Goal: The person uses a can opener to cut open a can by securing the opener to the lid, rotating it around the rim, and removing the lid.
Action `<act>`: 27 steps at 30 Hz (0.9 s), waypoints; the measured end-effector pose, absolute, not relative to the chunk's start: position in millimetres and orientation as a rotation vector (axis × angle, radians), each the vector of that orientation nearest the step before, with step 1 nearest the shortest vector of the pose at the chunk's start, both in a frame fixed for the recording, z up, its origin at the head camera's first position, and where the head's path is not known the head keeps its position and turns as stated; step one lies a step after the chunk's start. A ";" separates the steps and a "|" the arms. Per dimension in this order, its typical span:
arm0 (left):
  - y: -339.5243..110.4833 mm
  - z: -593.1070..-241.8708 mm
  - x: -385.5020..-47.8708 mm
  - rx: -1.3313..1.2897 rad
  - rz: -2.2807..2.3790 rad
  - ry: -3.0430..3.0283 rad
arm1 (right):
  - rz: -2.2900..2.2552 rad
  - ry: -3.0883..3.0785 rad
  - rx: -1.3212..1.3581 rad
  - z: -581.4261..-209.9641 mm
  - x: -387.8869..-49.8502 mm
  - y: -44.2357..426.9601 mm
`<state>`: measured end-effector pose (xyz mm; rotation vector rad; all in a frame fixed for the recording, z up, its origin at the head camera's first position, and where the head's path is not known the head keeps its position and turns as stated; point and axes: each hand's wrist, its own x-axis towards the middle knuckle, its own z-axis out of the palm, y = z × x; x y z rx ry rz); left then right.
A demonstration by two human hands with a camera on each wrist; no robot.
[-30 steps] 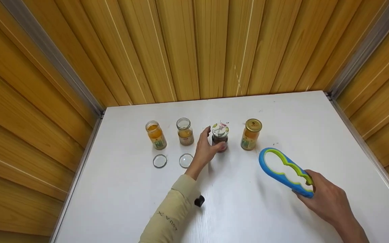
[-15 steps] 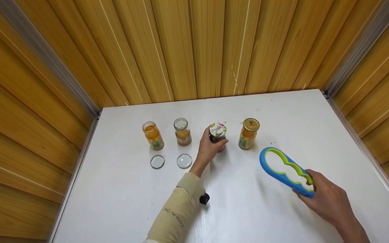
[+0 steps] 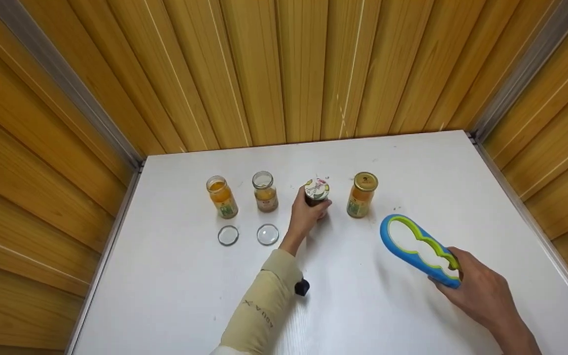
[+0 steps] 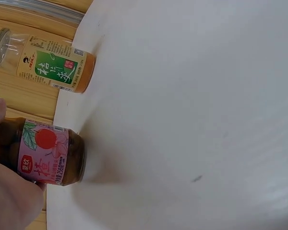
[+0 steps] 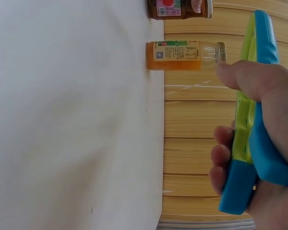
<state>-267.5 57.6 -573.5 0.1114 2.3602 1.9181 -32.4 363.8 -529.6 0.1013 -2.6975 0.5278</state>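
Observation:
My left hand point(image 3: 304, 217) grips a dark glass jar point(image 3: 317, 189) with a patterned lid. In the left wrist view this jar point(image 4: 44, 152) shows a pink label with a red fruit, and it stands upright on the table. My right hand point(image 3: 482, 292) holds a blue and green multi-size jar opener point(image 3: 414, 259) by its narrow end, above the table and apart from the jars. To the right of the gripped jar stands an orange-filled jar point(image 3: 361, 203) with a gold lid on. The right wrist view shows fingers and thumb around the opener point(image 5: 241, 136).
On the left, two lidless jars, one with orange contents point(image 3: 223, 201) and one partly filled point(image 3: 266, 197), stand on the white table point(image 3: 165, 276). A round lid point(image 3: 228, 235) and another lid point(image 3: 267, 234) lie before them. Wooden panels point(image 3: 264, 74) enclose the table.
My left hand has closed its thumb and fingers around the dark jar, from beside it before. The right hand keeps hold of the opener in nearly the same place. The head view has shifted slightly.

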 end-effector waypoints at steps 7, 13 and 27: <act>52.4 -573.7 -260.9 0.103 1.913 2.328 | 0.541 -2.714 0.098 -526.8 -35.2 361.0; 46.1 -574.9 -248.6 0.168 1.861 2.325 | 0.536 -2.715 0.134 -525.3 -38.8 356.5; 28.3 -578.1 -208.9 0.363 1.799 2.273 | 0.505 -2.684 0.251 -521.4 -53.8 325.9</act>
